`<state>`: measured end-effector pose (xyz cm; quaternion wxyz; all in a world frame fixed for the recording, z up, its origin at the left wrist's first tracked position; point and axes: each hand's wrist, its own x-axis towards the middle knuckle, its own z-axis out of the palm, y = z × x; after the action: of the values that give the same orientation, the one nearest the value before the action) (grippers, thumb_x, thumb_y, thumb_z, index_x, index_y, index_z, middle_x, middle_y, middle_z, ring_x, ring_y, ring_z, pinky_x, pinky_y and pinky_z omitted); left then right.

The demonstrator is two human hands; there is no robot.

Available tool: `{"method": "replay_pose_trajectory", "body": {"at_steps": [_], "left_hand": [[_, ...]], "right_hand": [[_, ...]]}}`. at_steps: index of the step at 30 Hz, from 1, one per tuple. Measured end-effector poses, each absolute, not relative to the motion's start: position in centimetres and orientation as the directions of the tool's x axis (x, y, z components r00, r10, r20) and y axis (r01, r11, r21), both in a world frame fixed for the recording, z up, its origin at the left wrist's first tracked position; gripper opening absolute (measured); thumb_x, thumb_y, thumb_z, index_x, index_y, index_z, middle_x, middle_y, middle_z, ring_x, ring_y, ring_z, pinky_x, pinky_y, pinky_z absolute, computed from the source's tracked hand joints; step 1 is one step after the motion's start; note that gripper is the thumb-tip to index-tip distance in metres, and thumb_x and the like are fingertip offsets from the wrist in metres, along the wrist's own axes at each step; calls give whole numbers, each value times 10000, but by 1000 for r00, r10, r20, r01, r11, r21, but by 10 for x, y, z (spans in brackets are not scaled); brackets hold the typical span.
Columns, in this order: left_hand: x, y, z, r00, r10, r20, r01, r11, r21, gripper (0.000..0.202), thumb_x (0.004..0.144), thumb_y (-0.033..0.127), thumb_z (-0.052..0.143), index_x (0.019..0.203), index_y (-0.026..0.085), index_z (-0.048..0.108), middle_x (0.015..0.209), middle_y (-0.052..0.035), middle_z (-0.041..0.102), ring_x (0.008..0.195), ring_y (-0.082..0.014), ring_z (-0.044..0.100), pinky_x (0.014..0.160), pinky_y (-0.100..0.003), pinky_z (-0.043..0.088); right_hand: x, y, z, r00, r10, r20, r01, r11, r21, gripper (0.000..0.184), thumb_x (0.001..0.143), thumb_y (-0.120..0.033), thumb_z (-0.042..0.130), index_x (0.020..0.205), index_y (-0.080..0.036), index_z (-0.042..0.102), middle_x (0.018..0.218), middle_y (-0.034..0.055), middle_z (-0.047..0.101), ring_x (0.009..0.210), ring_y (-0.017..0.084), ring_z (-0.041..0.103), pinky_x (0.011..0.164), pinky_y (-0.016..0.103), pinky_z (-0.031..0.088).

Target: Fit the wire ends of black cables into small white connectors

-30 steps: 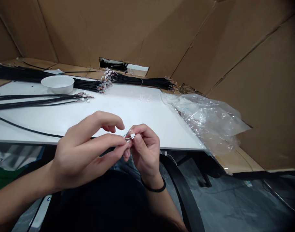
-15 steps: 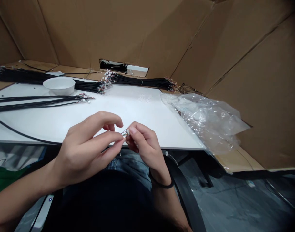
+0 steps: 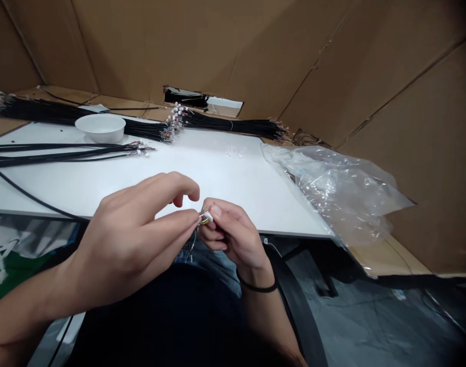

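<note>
Between my two hands, above the table's front edge, is a small white connector (image 3: 208, 216) with thin coloured wires (image 3: 203, 221) running out of its left side. My right hand (image 3: 231, 232) is closed, its thumb and forefinger pinching the connector. The thumb and a finger of my left hand (image 3: 141, 229) pinch the wires close beside it, and the forefinger arches above, apart from them. A black cable (image 3: 34, 192) passes off to the left behind my left hand; whether these wires belong to it is hidden.
A white bowl (image 3: 100, 128) stands at the back left beside bundled black cables (image 3: 147, 130). Several loose cables (image 3: 65, 154) lie in front of it. Another tied bundle (image 3: 233, 125) lies along the back. Tiny clear pieces (image 3: 235, 152) sit mid-table. A plastic bag (image 3: 343, 188) covers the right edge; cardboard walls (image 3: 217, 46) rise behind.
The connector has tilted and sits slightly lower and to the right in my right fingers, and more of its coloured wires show. Both hands keep their pinch. The camera view has shifted slightly.
</note>
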<state>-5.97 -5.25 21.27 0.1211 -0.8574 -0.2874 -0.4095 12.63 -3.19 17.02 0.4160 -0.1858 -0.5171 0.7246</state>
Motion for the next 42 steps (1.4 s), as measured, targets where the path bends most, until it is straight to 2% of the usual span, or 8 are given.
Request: {"method": "replay_pose_trajectory", "body": {"at_steps": [7, 12, 15, 24, 28, 34, 38, 42], "left_hand": [[-56, -56, 215, 480, 410, 775, 624, -781, 26, 180, 867, 96, 536, 878, 253, 622, 959, -7, 676, 749, -165, 628, 607, -293, 458], [-53, -58, 222, 410, 509, 757, 637, -754, 163, 131, 919, 175, 503, 924, 223, 624, 749, 8, 662, 620, -132, 615, 553, -274, 461], [-55, -56, 225, 458, 497, 737, 597, -786, 159, 163, 936, 206, 471, 907, 226, 630, 681, 20, 646, 564, -116, 588, 513, -268, 437], [-57, -58, 220, 521, 479, 706, 536, -828, 167, 130, 933, 159, 482, 1000, 216, 577, 751, 15, 646, 619, -128, 573, 606, -258, 443], [-58, -61, 222, 561, 516, 648, 557, -814, 166, 138, 939, 120, 479, 1038, 197, 537, 752, 15, 622, 636, -124, 550, 649, -248, 432], [-59, -59, 222, 606, 475, 638, 519, -844, 135, 130, 940, 109, 433, 887, 216, 485, 689, 18, 572, 630, -139, 550, 625, -273, 397], [-61, -57, 221, 641, 487, 593, 535, -838, 109, 119, 936, 106, 459, 891, 208, 501, 724, 7, 605, 630, -140, 542, 615, -270, 393], [-63, -57, 218, 638, 471, 609, 541, -837, 81, 98, 938, 118, 475, 926, 209, 511, 745, 8, 607, 667, -148, 545, 642, -261, 406]], "right_hand": [[124, -34, 172, -571, 811, 126, -426, -161, -890, 351, 927, -410, 582, 693, -183, 451, 540, -95, 275, 437, 35, 172, 371, 154, 137], [123, -38, 175, -558, 823, 102, -434, -185, -882, 347, 928, -387, 581, 682, -177, 457, 537, -97, 263, 441, 34, 168, 372, 151, 137], [123, -41, 177, -541, 836, 87, -416, -176, -892, 355, 923, -399, 582, 678, -178, 454, 537, -97, 254, 442, 35, 161, 374, 153, 134], [123, -45, 181, -524, 850, 54, -382, -178, -907, 356, 929, -395, 568, 674, -177, 447, 549, -97, 240, 452, 37, 153, 386, 162, 115], [124, -45, 183, -523, 851, 43, -358, -174, -917, 372, 938, -389, 561, 662, -177, 430, 549, -98, 231, 455, 35, 144, 392, 165, 107], [125, -45, 184, -533, 846, 30, -335, -179, -925, 404, 906, -429, 597, 645, -185, 408, 556, -100, 217, 458, 35, 136, 393, 168, 107], [125, -44, 183, -532, 846, 26, -335, -181, -925, 388, 916, -414, 572, 649, -185, 410, 555, -100, 224, 462, 36, 137, 395, 165, 110], [125, -44, 181, -534, 844, 40, -343, -174, -923, 377, 929, -407, 548, 656, -185, 412, 555, -99, 232, 465, 38, 143, 396, 164, 117]]}}
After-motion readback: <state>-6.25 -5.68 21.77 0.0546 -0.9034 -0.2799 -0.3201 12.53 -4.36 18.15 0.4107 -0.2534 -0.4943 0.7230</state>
